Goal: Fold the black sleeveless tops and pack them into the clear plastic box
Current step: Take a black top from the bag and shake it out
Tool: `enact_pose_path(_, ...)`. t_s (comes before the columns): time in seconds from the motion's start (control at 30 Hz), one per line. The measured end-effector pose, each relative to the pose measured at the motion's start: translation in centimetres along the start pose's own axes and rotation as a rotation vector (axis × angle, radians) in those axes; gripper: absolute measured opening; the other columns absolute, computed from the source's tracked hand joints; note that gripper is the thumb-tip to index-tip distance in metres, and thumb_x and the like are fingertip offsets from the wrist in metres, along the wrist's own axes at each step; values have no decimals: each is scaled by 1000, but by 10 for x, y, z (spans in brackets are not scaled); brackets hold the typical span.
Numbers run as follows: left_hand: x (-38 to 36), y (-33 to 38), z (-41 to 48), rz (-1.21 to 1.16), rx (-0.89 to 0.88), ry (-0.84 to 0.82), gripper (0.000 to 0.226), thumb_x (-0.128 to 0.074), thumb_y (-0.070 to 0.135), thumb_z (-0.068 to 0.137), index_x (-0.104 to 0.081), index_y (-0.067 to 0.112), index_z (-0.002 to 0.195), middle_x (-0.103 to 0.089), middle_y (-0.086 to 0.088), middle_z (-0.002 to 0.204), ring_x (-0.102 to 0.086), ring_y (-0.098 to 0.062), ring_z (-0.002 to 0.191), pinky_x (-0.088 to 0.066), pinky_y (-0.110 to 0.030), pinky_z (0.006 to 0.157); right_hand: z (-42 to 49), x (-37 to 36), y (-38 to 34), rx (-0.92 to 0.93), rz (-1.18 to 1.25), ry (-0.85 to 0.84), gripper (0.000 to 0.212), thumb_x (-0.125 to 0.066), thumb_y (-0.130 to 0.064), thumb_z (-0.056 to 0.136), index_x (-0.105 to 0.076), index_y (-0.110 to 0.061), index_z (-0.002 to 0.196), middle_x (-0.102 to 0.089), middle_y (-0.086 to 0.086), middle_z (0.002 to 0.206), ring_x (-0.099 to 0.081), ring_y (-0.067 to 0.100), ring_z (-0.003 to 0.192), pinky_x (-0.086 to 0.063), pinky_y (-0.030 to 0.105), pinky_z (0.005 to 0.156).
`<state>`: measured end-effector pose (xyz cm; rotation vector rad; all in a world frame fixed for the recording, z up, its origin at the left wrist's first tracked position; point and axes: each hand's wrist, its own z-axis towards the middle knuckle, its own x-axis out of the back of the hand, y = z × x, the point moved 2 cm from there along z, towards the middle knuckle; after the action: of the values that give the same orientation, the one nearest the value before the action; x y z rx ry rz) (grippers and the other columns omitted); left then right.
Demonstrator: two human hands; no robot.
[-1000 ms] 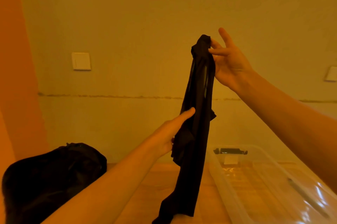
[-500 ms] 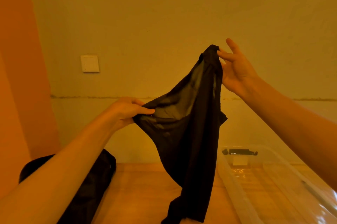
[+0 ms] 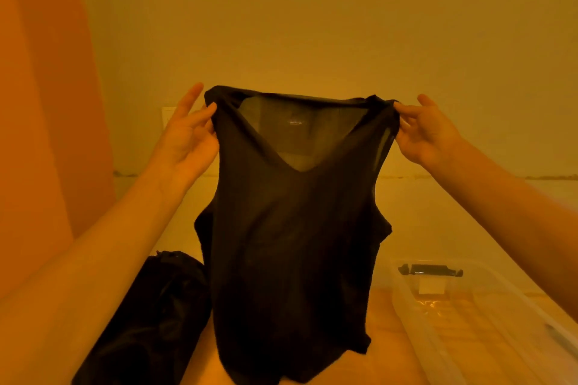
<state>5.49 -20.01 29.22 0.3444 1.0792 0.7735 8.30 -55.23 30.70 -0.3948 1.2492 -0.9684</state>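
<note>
A black sleeveless top [image 3: 291, 247] hangs spread out in front of me, its V-neck facing me, the hem reaching down to the wooden surface. My left hand [image 3: 187, 137] pinches its left shoulder strap. My right hand [image 3: 428, 131] pinches the right strap at the same height. The clear plastic box [image 3: 416, 319] lies low on the right, open, with nothing black inside that I can see. A pile of more black tops [image 3: 150, 319] lies at the lower left, partly hidden by my left forearm.
The wooden surface [image 3: 380, 315] shows between the hanging top and the box. A plain wall rises close behind. A wall switch [image 3: 165, 117] peeks out behind my left hand. A black clip [image 3: 430, 269] sits on the box's far end.
My left hand has moved up and leftward along the top to the left strap. The bunched top now hangs spread wide between both hands.
</note>
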Motion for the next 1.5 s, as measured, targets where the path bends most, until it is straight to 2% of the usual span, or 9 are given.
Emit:
enact_pose_path(0.13,-18,11,-2,140,-76,-14,36,-62,-8,91,-68,15,118,-75,-7,100,-74,-20,98,-58,-26,80,-3,-8,-10,16,21,-59,65,-56,5,97,-34,-15,154,-59,9,109,-70,19,96,-58,23,69)
enact_pose_path(0.3,-25,23,-8,434,-244,35,41,-74,-5,84,-71,10,122,-73,-8,111,-72,-19,105,-59,-29,88,-3,-12,-18,103,-126,-95,41,-61,0,96,-59,-8,136,-63,12,125,-68,17,106,-56,20,82)
enact_pose_path(0.43,-22,32,-13,692,-454,63,23,-83,11,81,-78,14,103,-75,-2,97,-72,-16,94,-59,-28,82,-14,-12,-24,190,-287,-127,23,-62,-3,97,-73,-11,116,-70,11,116,-70,18,106,-56,22,87)
enact_pose_path(0.73,-34,29,-15,448,-292,178,14,-77,7,87,-75,10,101,-75,-4,97,-73,-14,90,-58,-23,75,-20,-19,-33,35,-330,-152,31,-39,-4,108,-67,-14,117,-65,9,96,-71,12,75,-56,21,65)
enact_pose_path(0.9,-42,33,-14,278,-230,164,32,-77,0,84,-74,11,114,-73,-7,110,-74,-16,96,-58,-24,80,-24,-22,-45,-73,-194,-172,34,-40,8,103,-58,-15,120,-64,12,114,-72,18,89,-58,22,66)
enact_pose_path(1.1,-40,46,-14,752,-498,110,21,-83,12,81,-79,20,100,-74,-3,100,-71,-19,99,-60,-32,86,-23,-27,-54,82,-308,-157,30,-59,3,95,-66,-6,123,-69,9,112,-71,16,98,-56,17,74)
enact_pose_path(1.27,-48,50,-17,890,-575,59,8,-80,16,86,-76,21,90,-69,15,79,-66,1,80,-56,-20,79,-33,-29,-52,439,-863,-58,12,-75,-12,90,-79,-15,101,-74,2,99,-67,14,98,-55,26,80)
enact_pose_path(1.4,-51,49,-15,971,-591,41,9,-80,24,86,-73,30,85,-70,-9,105,-67,-8,82,-55,-19,70,-32,-32,-50,556,-910,-10,6,-74,-21,92,-79,-22,95,-73,-2,93,-67,11,92,-54,26,78)
enact_pose_path(1.5,-52,51,-17,954,-552,55,5,-77,24,89,-73,26,87,-69,-5,102,-66,-4,78,-51,-15,67,-29,-32,-49,535,-874,-15,11,-65,-22,99,-76,-19,98,-71,-1,97,-64,12,92,-52,29,78)
